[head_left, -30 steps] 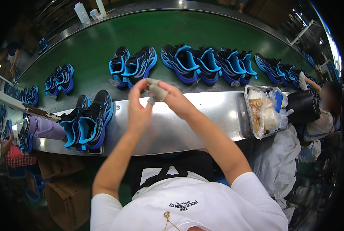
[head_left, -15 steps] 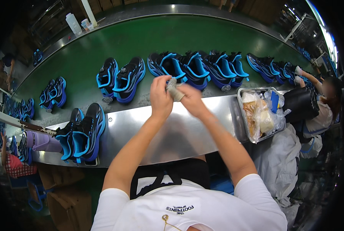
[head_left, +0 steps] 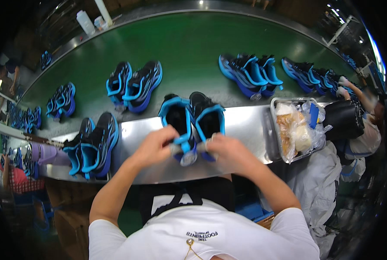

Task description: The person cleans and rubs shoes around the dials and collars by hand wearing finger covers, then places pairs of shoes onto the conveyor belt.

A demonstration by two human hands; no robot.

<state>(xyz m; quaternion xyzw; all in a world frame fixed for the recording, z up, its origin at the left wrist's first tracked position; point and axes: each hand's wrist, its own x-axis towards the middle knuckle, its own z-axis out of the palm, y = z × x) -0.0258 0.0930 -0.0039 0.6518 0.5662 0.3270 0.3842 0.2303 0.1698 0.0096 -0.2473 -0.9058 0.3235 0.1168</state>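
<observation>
A pair of black sneakers with bright blue collars stands on the steel ledge (head_left: pixel 135 143) in front of me, toes pointing away. My left hand (head_left: pixel 154 147) is closed at the heel of the left sneaker (head_left: pixel 176 110). At the heel of the right sneaker (head_left: pixel 208 115), my right hand (head_left: pixel 223 149) pinches the lower back edge. Greyish coverings show on the fingertips of both hands, blurred by motion. A clear round piece (head_left: pixel 188 159) hangs by the left sneaker's heel.
Beyond the ledge runs a green conveyor belt (head_left: pixel 180 43) with more pairs, such as one sneaker pair (head_left: pixel 141 89). Another pair (head_left: pixel 99 145) sits left on the ledge beside a purple tumbler (head_left: pixel 50 154). A tray (head_left: pixel 283 152) of bagged items stands right; a co-worker's hands (head_left: pixel 343 86) are beyond.
A sneaker pair has come from the belt onto the ledge before me. My hands, earlier together over the belt with something greyish, have drawn nearer and apart to the heels.
</observation>
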